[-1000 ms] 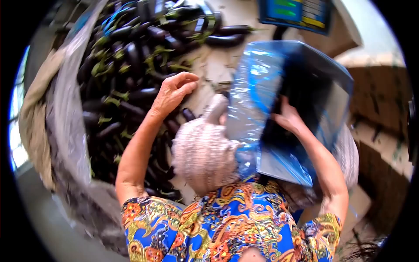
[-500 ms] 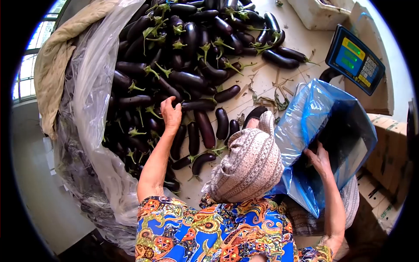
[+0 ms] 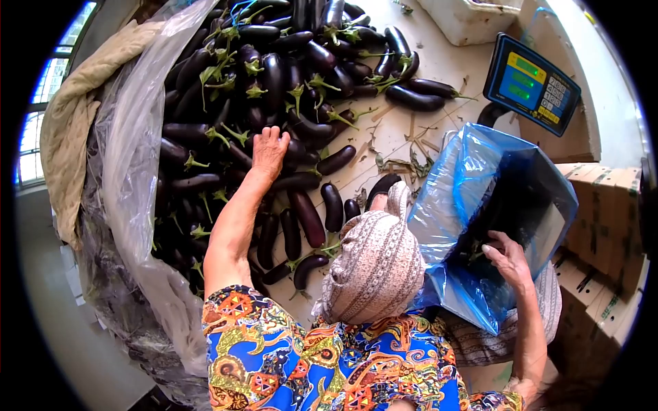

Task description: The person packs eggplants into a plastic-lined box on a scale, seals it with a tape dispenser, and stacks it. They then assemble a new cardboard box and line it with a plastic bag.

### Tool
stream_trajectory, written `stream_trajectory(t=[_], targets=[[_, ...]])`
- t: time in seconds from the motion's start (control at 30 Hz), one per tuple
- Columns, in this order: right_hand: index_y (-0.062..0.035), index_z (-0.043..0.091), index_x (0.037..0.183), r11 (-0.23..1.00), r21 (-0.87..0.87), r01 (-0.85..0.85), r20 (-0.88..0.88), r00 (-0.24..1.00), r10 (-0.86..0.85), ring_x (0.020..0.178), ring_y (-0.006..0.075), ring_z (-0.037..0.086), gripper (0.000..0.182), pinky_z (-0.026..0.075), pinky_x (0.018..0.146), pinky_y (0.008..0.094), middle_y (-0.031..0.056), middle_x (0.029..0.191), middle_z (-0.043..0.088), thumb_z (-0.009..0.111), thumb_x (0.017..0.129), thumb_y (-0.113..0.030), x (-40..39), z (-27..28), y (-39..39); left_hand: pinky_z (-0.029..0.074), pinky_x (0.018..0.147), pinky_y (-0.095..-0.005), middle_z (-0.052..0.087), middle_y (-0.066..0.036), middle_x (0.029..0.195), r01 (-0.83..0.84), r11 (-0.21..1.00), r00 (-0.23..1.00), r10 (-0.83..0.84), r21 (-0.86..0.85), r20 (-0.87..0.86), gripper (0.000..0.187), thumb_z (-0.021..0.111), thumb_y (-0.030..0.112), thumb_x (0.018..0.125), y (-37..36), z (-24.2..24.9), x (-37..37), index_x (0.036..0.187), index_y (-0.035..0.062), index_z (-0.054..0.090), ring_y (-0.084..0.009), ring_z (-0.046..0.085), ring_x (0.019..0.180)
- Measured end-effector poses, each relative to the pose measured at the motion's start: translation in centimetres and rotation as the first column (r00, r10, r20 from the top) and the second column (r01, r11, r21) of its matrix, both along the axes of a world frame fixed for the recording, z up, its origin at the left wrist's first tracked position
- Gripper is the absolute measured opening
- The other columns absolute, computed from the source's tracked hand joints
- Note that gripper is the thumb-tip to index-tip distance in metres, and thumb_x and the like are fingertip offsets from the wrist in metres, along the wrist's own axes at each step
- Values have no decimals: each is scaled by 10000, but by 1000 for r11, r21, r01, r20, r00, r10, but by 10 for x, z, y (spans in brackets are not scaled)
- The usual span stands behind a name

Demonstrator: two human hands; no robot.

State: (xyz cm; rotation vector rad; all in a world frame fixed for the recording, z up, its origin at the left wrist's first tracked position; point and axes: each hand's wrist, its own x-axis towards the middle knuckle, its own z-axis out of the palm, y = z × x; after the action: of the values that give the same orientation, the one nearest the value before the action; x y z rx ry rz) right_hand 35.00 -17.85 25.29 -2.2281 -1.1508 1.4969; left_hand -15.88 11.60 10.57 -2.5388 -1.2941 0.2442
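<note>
My left hand (image 3: 271, 152) lies palm down on the heap of dark purple eggplants (image 3: 273, 79), its fingers extended a little apart; whatever is under the palm is hidden. Smaller eggplants (image 3: 306, 218) lie just below it on the pale surface. At the right, a box lined with a blue plastic bag (image 3: 449, 198) stands open, its inside dark. My right hand (image 3: 507, 259) is at its mouth, fingers loosely spread and bent, with nothing visible in them. What lies deeper in the bag is hard to make out.
A scale display (image 3: 531, 83) stands behind the bag. Clear plastic sheeting (image 3: 127, 157) and a beige cloth (image 3: 65, 144) border the heap at left. Dry leaves (image 3: 404, 164) litter the pale surface. A white foam box (image 3: 469, 20) is at the top; cardboard boxes (image 3: 606, 212) are at right.
The view has shifted, so the scene sits further left. My left hand has moved up over the heap. My right hand has drawn back slightly toward the bag's near edge, its fingers more visible.
</note>
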Motion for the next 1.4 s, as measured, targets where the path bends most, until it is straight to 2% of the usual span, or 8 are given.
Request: stream_trajectory(t=[0.13, 0.23, 0.47, 0.6, 0.83, 0.97, 1.13, 1.4], targets=[[24, 527, 1311, 996, 10, 88, -121, 989, -86, 947, 246, 654, 607, 522, 814, 340, 186, 1073, 680, 655, 871, -374, 8, 13, -2, 444, 957, -433, 517, -140, 1203, -68, 972, 904, 155, -224, 399, 713, 754, 17, 549, -30, 67, 34, 1226, 68, 533, -364, 489, 1141], [1, 523, 1330, 981, 14, 192, -232, 955, -183, 933, 177, 621, 610, 516, 781, 299, 134, 1071, 668, 666, 874, -377, 10, 14, 1, 450, 993, -417, 572, -125, 1181, 7, 902, 514, 366, -431, 776, 688, 799, -1, 592, -49, 105, 60, 1225, 66, 541, -309, 567, 1109], [-34, 520, 1337, 966, 47, 252, -620, 766, -169, 963, 173, 640, 488, 520, 861, 297, 120, 1132, 653, 662, 902, -207, -21, 54, 31, 457, 993, -353, 597, -68, 1183, 417, 742, -199, 638, -525, 744, 779, 745, -73, 616, -93, 201, 147, 1332, 28, 456, -185, 570, 1111], [-57, 248, 1510, 904, 164, 394, -911, 412, -14, 1193, 235, 539, 865, 455, 977, 370, 141, 1354, 524, 747, 831, -252, -45, 68, 51, 410, 1047, -379, 550, -104, 1268, 535, 646, -139, 703, -544, 697, 856, 792, -3, 576, -112, 219, 199, 1352, 15, 431, -213, 532, 1181], [-23, 553, 1261, 517, 53, 855, -998, 58, 6, 1044, 201, 632, 428, 486, 964, 395, 99, 1137, 662, 577, 962, -329, -12, 88, 60, 444, 1028, -398, 394, -149, 1482, 889, 130, 389, 292, -439, 874, 929, 889, 258, 663, -115, 256, 279, 1441, 60, 421, -255, 476, 1292], [7, 528, 1215, 595, 309, 742, -808, 535, -247, 892, 145, 653, 408, 535, 851, 299, 102, 1052, 648, 584, 954, -301, 19, 77, 24, 522, 886, -333, 647, -155, 1200, 705, -41, 684, 303, -708, 663, 621, 763, 161, 802, -104, 250, 273, 1345, -12, 517, -230, 647, 1053], [43, 494, 1213, 752, 148, 643, -470, 714, -518, 920, 199, 629, 631, 515, 820, 317, 149, 1034, 624, 664, 869, -459, 38, 3, -10, 498, 888, -302, 649, -115, 1146, 558, 297, 508, 616, -775, 602, 454, 663, 151, 887, -90, 207, 243, 1299, -2, 551, -176, 627, 1002], [67, 390, 1287, 921, 114, 372, 123, 915, -384, 1157, 455, 551, 782, 427, 998, 448, 335, 1162, 587, 660, 831, -508, 0, -67, 6, 501, 864, -309, 660, -138, 1120, 365, 236, 495, 770, -901, 402, 418, 644, 206, 920, -97, 129, 190, 1277, 2, 568, -173, 631, 969]])
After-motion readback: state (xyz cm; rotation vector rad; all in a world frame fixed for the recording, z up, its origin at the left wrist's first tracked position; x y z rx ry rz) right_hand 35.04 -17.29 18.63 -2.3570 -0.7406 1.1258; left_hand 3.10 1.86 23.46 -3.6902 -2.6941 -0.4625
